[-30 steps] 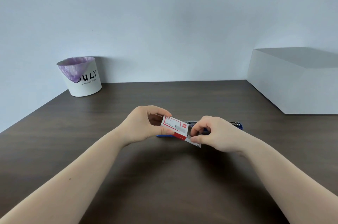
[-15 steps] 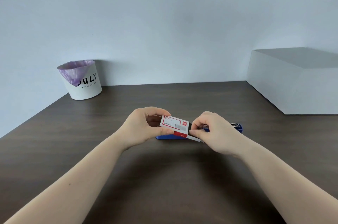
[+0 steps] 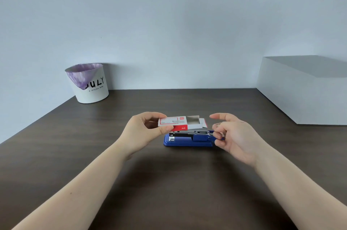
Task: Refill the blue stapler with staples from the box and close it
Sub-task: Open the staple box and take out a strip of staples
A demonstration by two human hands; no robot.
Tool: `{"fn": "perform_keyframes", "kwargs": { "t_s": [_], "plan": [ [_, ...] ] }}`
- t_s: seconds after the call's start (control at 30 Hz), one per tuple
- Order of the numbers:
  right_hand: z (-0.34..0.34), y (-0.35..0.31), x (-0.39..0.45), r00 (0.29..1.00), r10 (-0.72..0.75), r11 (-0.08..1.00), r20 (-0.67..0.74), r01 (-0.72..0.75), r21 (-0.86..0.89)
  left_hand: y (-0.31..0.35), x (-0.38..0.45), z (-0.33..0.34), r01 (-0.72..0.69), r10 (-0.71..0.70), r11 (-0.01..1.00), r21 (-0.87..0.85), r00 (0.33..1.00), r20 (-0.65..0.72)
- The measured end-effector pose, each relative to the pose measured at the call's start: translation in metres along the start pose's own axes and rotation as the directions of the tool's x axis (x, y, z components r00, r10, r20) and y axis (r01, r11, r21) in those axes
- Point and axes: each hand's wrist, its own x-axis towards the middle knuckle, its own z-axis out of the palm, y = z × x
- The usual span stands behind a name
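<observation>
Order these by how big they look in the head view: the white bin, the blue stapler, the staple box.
1. White bin, clearly largest, though farthest.
2. Blue stapler, longer than the box.
3. Staple box, smallest; its drawer is slid out, and the left hand covers one end.

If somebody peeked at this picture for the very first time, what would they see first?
Probably the red and white staple box, slid open and pinched in the left hand at the middle of the dark table. Just below it lies the blue stapler, with the open right hand at its end. Far left, by the wall, stands a white bin with a purple bag.
</observation>
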Motion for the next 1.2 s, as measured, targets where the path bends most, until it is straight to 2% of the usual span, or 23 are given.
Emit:
{"fn": "perform_keyframes", "kwargs": {
  "t_s": [0.07, 0.13, 0.17, 0.23, 0.27, 0.3, 0.33, 0.43, 0.5, 0.63, 0.77, 0.83, 1.07, 1.2],
  "plan": [
    [0.000, -0.001, -0.001, 0.999, -0.029, 1.000, 0.035, 0.030, -0.004, 0.000, 0.000, 0.000, 0.003, -0.003, 1.000, -0.027, 1.000, 0.005],
    [0.000, -0.001, -0.003, 0.990, -0.105, 0.985, 0.092, 0.116, -0.126, 0.000, -0.001, 0.000, 0.003, -0.002, 0.998, -0.056, 1.000, 0.022],
    [-0.001, -0.001, -0.005, 0.980, -0.149, 0.949, 0.132, 0.179, -0.258, 0.000, -0.001, 0.001, 0.000, 0.002, 0.997, -0.073, 0.999, 0.033],
    [-0.003, -0.001, -0.006, 0.952, -0.234, 0.784, 0.199, 0.305, -0.540, 0.001, -0.002, 0.001, -0.006, 0.011, 0.995, -0.096, 0.999, 0.052],
    [-0.003, 0.000, -0.005, 0.938, -0.280, 0.708, 0.206, 0.346, -0.615, 0.001, -0.003, 0.001, -0.007, 0.013, 0.995, -0.103, 0.998, 0.059],
    [-0.003, 0.001, -0.004, 0.928, -0.318, 0.687, 0.196, 0.368, -0.626, 0.001, -0.003, 0.001, -0.006, 0.013, 0.994, -0.112, 0.998, 0.061],
    [-0.002, 0.002, -0.004, 0.923, -0.337, 0.722, 0.182, 0.378, -0.580, 0.000, -0.003, 0.000, -0.004, 0.012, 0.992, -0.123, 0.998, 0.061],
    [0.003, 0.004, -0.004, 0.952, -0.272, 0.932, 0.141, 0.297, -0.209, 0.000, -0.002, 0.000, -0.004, 0.011, 0.991, -0.136, 0.998, 0.056],
    [0.005, 0.007, -0.004, 0.962, -0.240, 0.961, 0.133, 0.255, -0.110, -0.001, -0.002, 0.000, -0.003, 0.011, 0.991, -0.133, 0.998, 0.058],
    [0.007, 0.011, -0.002, 0.952, -0.278, 0.935, 0.127, 0.299, -0.191, -0.002, -0.002, 0.001, 0.010, -0.003, 0.996, -0.091, 0.997, 0.081],
    [0.008, 0.012, -0.001, 0.961, -0.264, 0.961, 0.080, 0.270, -0.066, -0.003, -0.002, 0.002, 0.013, -0.007, 0.997, -0.081, 0.997, 0.075],
    [0.008, 0.013, -0.001, 0.967, -0.237, 0.968, 0.092, 0.242, -0.059, -0.004, -0.002, 0.002, 0.021, -0.013, 0.994, -0.104, 0.997, 0.071],
    [0.003, 0.006, -0.002, 0.986, -0.137, 0.911, 0.094, 0.163, -0.378, -0.012, -0.004, -0.002, 0.049, -0.043, 0.996, -0.072, 0.996, 0.079],
    [0.014, 0.013, -0.001, 0.988, -0.154, 0.958, -0.011, 0.147, -0.245, -0.011, -0.004, 0.002, 0.056, -0.055, 0.998, -0.014, 0.996, 0.077]
  ]
}}
